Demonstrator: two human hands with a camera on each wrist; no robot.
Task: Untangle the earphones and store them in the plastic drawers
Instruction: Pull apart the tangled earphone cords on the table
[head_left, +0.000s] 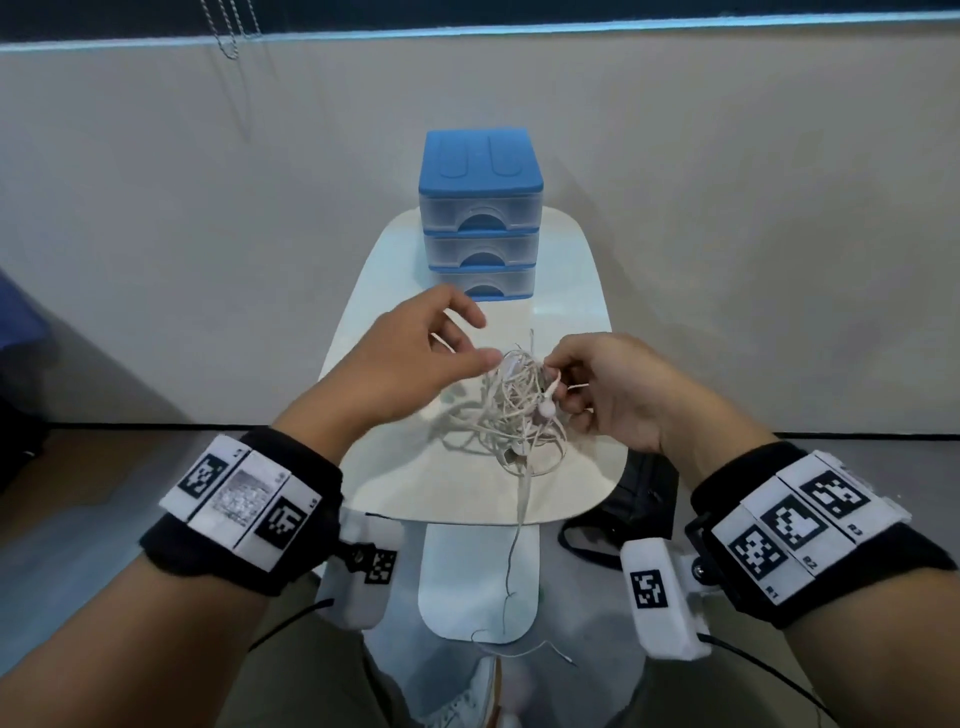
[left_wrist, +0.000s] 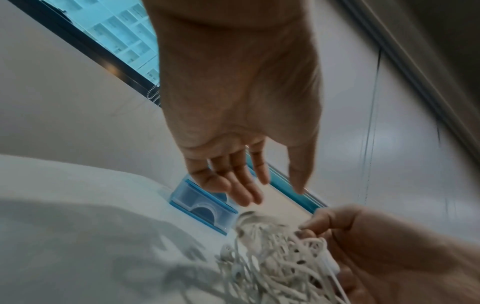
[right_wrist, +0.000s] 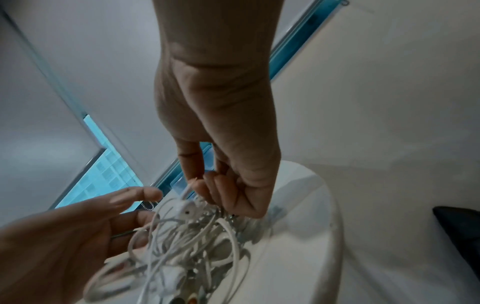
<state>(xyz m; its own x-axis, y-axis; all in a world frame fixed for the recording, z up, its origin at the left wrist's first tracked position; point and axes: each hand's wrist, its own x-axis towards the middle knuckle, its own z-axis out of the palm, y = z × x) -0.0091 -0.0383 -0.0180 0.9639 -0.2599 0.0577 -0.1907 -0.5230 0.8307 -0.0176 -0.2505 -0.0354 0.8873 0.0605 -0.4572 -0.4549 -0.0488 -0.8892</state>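
Observation:
A tangled bundle of white earphones (head_left: 511, 410) hangs just above the white table (head_left: 395, 467), with one cord trailing down over the front edge. My right hand (head_left: 571, 395) pinches the tangle at its right side, near an earbud (right_wrist: 187, 211). My left hand (head_left: 457, 338) hovers at the bundle's upper left with fingers spread and relaxed, holding nothing. In the left wrist view its fingers (left_wrist: 241, 185) stretch out above the earphones (left_wrist: 280, 263). Behind both hands stand the plastic drawers (head_left: 480, 213), a blue-topped unit of three clear drawers, all closed.
A black bag (head_left: 639, 499) sits on the floor right of the table. A beige wall rises behind the drawers. Bead chains (head_left: 228, 31) hang at the upper left. My legs and a shoe show below the table edge.

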